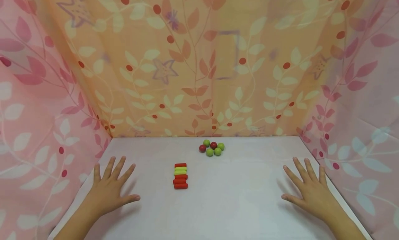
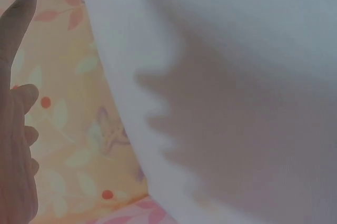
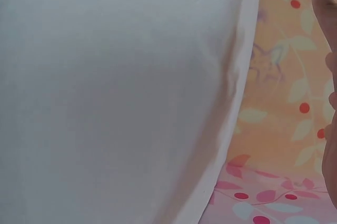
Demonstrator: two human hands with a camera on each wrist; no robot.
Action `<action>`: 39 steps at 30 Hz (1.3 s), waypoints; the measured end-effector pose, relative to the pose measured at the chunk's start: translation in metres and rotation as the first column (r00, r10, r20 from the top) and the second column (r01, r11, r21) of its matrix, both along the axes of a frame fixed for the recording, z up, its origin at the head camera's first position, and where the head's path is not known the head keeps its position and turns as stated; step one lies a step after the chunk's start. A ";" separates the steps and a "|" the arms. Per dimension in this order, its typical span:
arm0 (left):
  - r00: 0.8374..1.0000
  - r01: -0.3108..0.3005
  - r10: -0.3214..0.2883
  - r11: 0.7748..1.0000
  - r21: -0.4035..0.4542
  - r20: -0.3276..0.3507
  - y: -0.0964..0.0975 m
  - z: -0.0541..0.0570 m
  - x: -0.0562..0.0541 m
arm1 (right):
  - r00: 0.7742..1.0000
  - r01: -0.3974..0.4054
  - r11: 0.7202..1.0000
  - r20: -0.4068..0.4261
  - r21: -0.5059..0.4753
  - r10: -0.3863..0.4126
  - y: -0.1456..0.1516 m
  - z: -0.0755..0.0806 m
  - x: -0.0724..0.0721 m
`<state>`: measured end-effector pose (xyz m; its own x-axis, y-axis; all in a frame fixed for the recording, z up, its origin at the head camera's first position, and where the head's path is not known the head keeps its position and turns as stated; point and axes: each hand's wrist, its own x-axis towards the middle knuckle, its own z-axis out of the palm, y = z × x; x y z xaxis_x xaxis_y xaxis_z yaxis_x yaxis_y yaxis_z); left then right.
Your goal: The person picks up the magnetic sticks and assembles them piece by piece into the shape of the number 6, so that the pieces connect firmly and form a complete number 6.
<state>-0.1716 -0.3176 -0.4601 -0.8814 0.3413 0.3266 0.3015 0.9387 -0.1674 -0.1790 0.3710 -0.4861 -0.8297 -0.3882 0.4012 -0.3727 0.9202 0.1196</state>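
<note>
My left hand [image 1: 109, 189] is held over the left side of the white table, fingers straight and spread, holding nothing. Over the right side my right hand [image 1: 313, 195] is spread in the same way, with nothing in it. Nearer the left hand, a short column of small cylinders lies on the table: several red cylinders [image 1: 180, 181] and two yellow-green cylinders [image 1: 180, 170] side by side. Farther back sits a cluster of small round balls, with several green balls [image 1: 210, 152] and two dark red balls [image 1: 213, 145]. Neither hand touches any of them.
The white table [image 1: 237, 205] ends at a patterned orange curtain [image 1: 199, 94] behind. Pink leaf-print curtains stand close along both sides, the left curtain [image 1: 37, 129] and the right curtain [image 1: 361, 129]. The left hand's shadow [image 2: 231, 113] falls on the tabletop.
</note>
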 end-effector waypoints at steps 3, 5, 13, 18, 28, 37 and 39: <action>1.000 0.015 -0.015 1.000 0.000 0.001 0.004 -0.001 -0.002 | 1.000 0.005 1.000 0.012 -0.002 -0.005 -0.002 0.000 -0.002; 1.000 0.024 -0.024 1.000 -0.001 -0.001 0.007 -0.002 -0.003 | 1.000 0.005 1.000 0.019 -0.003 -0.005 -0.004 0.000 -0.003; 0.999 0.033 -0.033 0.999 0.014 0.020 0.023 -0.004 -0.004 | 1.000 -0.009 1.000 -0.023 0.013 0.009 -0.015 0.004 -0.009; 0.998 0.034 -0.036 0.998 0.049 0.044 0.037 -0.008 -0.005 | 0.999 -0.029 1.000 -0.041 0.009 0.029 -0.025 0.007 -0.017; 0.993 0.096 -0.107 0.980 0.172 0.055 0.065 -0.018 -0.013 | 0.996 -0.084 0.996 -0.033 -0.028 0.083 -0.053 0.014 -0.033; 0.984 0.092 -0.133 0.949 0.301 0.118 0.082 -0.025 -0.016 | 0.992 -0.124 0.990 -0.039 -0.065 0.121 -0.077 0.018 -0.050; 0.980 0.088 -0.142 0.937 0.338 0.138 0.085 -0.027 -0.016 | 0.991 -0.133 0.988 -0.029 -0.083 0.131 -0.083 0.017 -0.053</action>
